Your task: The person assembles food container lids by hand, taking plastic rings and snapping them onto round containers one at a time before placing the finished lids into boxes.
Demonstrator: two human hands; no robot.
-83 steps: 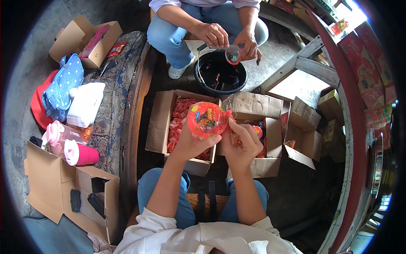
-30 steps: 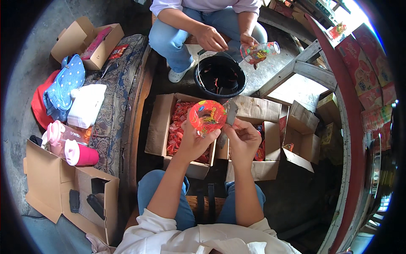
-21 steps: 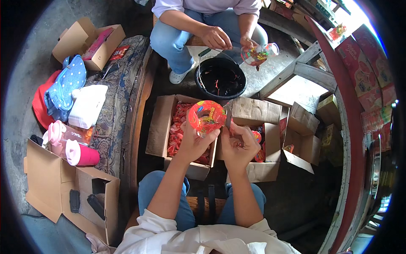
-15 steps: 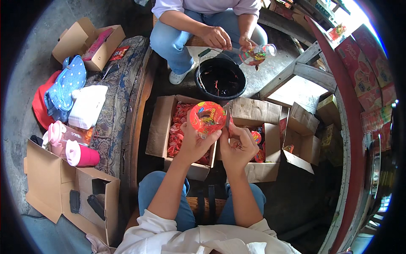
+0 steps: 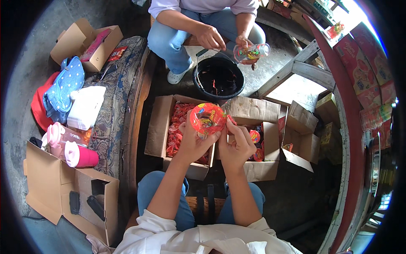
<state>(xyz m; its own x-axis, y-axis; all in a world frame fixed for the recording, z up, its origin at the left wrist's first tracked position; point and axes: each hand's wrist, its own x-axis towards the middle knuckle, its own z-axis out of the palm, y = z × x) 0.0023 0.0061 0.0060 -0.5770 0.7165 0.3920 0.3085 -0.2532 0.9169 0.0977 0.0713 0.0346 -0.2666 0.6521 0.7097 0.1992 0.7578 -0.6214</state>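
Observation:
Over the cardboard boxes, my left hand [image 5: 193, 142] is closed round a plastic cup [image 5: 207, 120] whose round end with red, yellow and green printed film faces me. My right hand [image 5: 237, 146] pinches a bit of red film at the cup's right edge; its fingertips partly hide that bit. Below the left hand stands an open carton [image 5: 155, 133] full of crumpled red film scraps. Beside it on the right, another open carton [image 5: 258, 111] holds several red-topped cups [image 5: 254, 136].
Across from me, a seated person's hand [image 5: 244, 41] holds a clear jar [image 5: 252, 53] above a black bucket [image 5: 220, 96]. At left, a patterned bench [image 5: 118, 89] carries a pink tumbler [image 5: 86, 153], a blue dotted bag [image 5: 63, 93] and boxes. A red-edged frame [image 5: 354, 144] rises at right.
A thin blade-like edge by my right fingers no longer shows; they now pinch the red film. The cup turns slightly. The other person's jar moves a little left.

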